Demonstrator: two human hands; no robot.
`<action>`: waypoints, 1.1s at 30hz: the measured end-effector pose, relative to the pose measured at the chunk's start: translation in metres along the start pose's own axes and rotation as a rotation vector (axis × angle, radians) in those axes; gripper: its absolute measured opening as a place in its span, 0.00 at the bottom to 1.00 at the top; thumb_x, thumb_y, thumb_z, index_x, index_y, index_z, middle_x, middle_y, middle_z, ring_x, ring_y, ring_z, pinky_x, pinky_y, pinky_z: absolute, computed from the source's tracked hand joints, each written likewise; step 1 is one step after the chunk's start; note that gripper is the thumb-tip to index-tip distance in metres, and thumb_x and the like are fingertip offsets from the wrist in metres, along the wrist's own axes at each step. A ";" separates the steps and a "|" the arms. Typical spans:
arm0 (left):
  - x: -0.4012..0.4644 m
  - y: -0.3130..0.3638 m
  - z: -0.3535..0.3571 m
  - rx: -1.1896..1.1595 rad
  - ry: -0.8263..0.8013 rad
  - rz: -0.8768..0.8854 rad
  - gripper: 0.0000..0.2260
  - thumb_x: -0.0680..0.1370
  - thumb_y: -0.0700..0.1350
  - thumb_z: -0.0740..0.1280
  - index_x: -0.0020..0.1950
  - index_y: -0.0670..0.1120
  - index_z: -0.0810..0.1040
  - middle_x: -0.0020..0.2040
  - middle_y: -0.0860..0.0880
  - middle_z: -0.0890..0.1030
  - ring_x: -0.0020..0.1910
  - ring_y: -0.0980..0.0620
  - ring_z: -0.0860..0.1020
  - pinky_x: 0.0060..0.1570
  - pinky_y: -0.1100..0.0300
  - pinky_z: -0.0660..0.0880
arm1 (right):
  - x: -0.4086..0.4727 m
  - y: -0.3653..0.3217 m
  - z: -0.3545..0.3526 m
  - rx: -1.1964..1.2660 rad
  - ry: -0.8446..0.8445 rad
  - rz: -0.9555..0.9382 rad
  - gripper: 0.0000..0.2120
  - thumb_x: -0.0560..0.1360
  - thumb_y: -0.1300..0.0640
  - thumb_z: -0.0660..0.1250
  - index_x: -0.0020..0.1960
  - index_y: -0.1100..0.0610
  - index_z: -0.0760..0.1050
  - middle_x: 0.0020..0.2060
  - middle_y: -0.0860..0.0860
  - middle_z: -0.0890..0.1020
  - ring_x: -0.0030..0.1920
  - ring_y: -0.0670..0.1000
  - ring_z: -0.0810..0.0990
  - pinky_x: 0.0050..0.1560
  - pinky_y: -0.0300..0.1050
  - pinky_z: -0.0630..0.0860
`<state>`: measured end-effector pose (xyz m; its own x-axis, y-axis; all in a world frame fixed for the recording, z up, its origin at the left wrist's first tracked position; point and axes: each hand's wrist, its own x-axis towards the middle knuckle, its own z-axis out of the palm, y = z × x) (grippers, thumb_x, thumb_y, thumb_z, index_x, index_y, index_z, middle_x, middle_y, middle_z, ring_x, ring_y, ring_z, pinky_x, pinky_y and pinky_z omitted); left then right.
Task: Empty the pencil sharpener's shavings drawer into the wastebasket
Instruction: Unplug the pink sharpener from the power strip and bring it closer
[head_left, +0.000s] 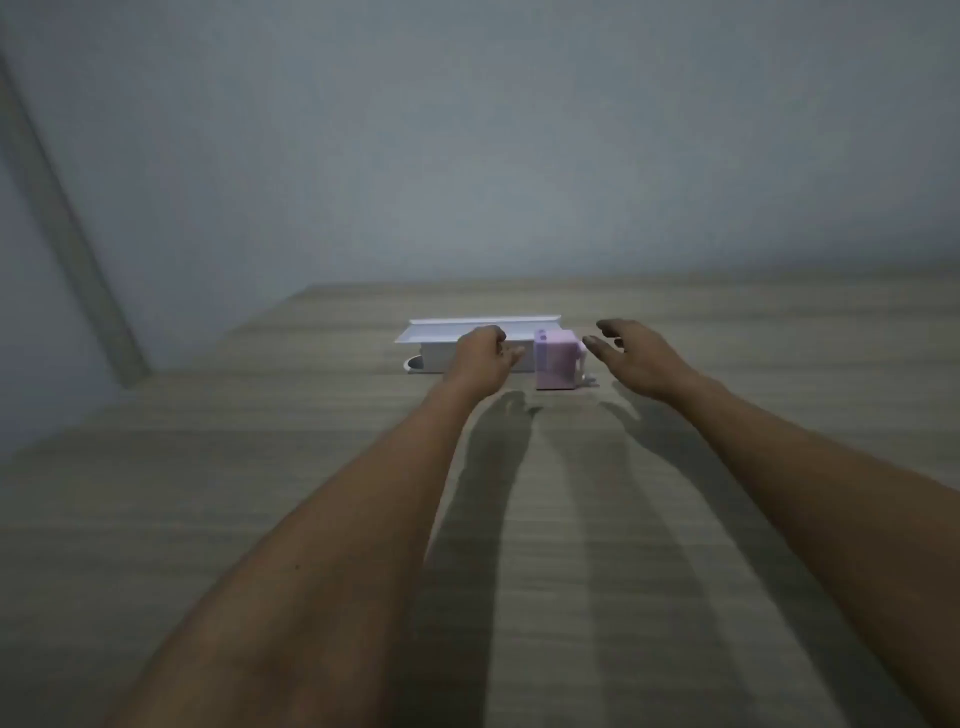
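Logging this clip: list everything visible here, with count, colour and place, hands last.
pencil sharpener: 1, lilac, far middle of the table, between the hands.
white box: 1, white, long and low, just left of the sharpener, partly behind the left hand.
table: 1, light wood grain, fills the lower view.
wall: 1, pale grey, behind the table.
left hand: 1, fingers curled, empty, beside the sharpener.
right hand: 1, open, right of the sharpener, not touching.

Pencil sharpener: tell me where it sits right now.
The pink pencil sharpener stands on the wooden table, between the left hand and right hand, beside the white box.
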<state>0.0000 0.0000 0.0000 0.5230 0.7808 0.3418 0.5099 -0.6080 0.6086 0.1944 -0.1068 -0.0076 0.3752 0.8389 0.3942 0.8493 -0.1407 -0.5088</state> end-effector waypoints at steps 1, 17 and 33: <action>0.002 -0.002 0.006 -0.010 -0.012 0.004 0.10 0.80 0.47 0.67 0.47 0.40 0.77 0.34 0.49 0.73 0.42 0.46 0.72 0.41 0.59 0.63 | 0.006 0.003 0.006 0.026 0.001 0.004 0.26 0.82 0.48 0.61 0.73 0.64 0.69 0.71 0.61 0.75 0.69 0.60 0.75 0.68 0.51 0.69; 0.025 -0.015 0.062 -0.261 0.057 0.013 0.12 0.79 0.39 0.68 0.61 0.39 0.83 0.55 0.41 0.86 0.54 0.45 0.84 0.58 0.51 0.80 | 0.029 0.029 0.050 0.318 0.016 0.036 0.25 0.74 0.65 0.73 0.69 0.65 0.74 0.63 0.63 0.79 0.56 0.64 0.83 0.56 0.57 0.80; -0.094 0.045 -0.027 -0.253 0.171 -0.006 0.06 0.75 0.38 0.72 0.48 0.36 0.86 0.45 0.39 0.87 0.48 0.41 0.85 0.53 0.47 0.81 | -0.081 -0.055 -0.024 0.472 0.041 -0.018 0.26 0.71 0.67 0.76 0.68 0.65 0.75 0.60 0.62 0.81 0.51 0.56 0.82 0.36 0.37 0.82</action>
<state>-0.0446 -0.0964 0.0145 0.3869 0.8101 0.4405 0.3152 -0.5651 0.7624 0.1257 -0.1798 0.0065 0.3844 0.8162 0.4314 0.5980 0.1359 -0.7899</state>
